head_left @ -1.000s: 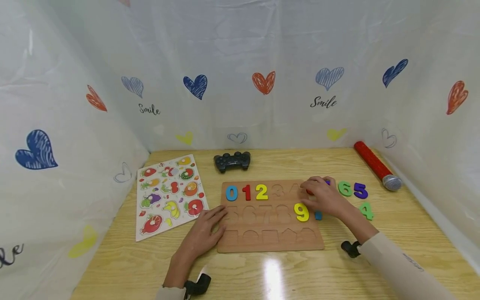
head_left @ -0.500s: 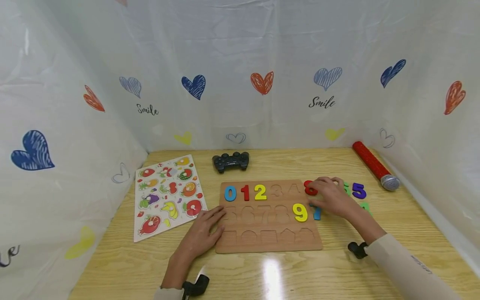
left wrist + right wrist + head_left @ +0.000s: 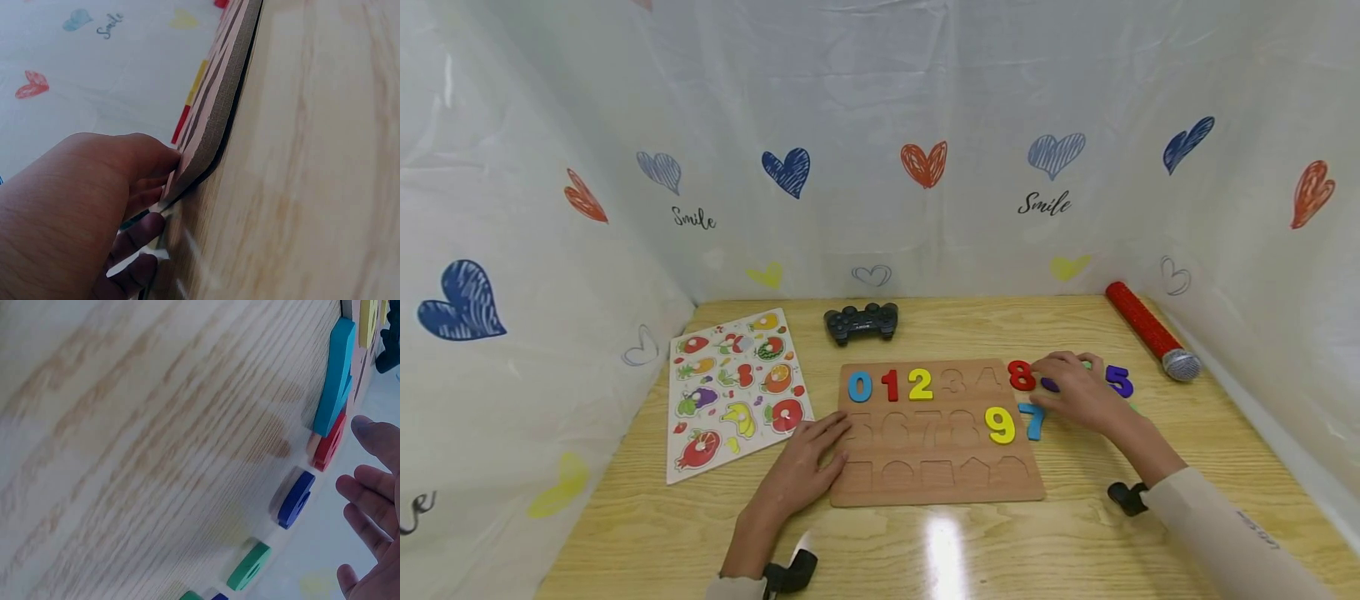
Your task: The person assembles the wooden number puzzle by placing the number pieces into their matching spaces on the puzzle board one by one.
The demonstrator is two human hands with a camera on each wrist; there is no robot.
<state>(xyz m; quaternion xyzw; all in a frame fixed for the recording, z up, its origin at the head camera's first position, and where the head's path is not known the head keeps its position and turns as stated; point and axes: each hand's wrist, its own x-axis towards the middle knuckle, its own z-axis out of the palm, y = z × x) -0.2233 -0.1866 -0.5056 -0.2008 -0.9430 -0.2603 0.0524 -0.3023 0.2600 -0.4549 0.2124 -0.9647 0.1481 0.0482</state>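
My left hand [image 3: 805, 467] rests at the left edge of a wooden number puzzle board [image 3: 917, 483], fingers fairly straight on its rim; the left wrist view has the thumb at the board's corner [image 3: 200, 165]. Over the loose number pieces right of the board hovers my right hand [image 3: 1078, 392], holding nothing, its fingers relaxed. Near its fingertips lie a red 8 [image 3: 1021, 375], a blue 7 [image 3: 1034, 421] and a purple piece [image 3: 295, 500], mostly covered in the head view. A green piece [image 3: 250, 567] also lies below that hand.
Blue 0 [image 3: 860, 387], red 1 [image 3: 890, 385] and yellow 2 [image 3: 921, 384] sit in the board's top row. A yellow 9 [image 3: 1000, 425] lies on its right side. Around are a purple 5 [image 3: 1119, 381], fruit puzzle [image 3: 741, 392], game controller [image 3: 861, 322] and red microphone [image 3: 1150, 329].
My right hand has moved rightward from the board's top right corner, leaving the red 8 and blue 7 uncovered beside the board. The left hand stays in place.
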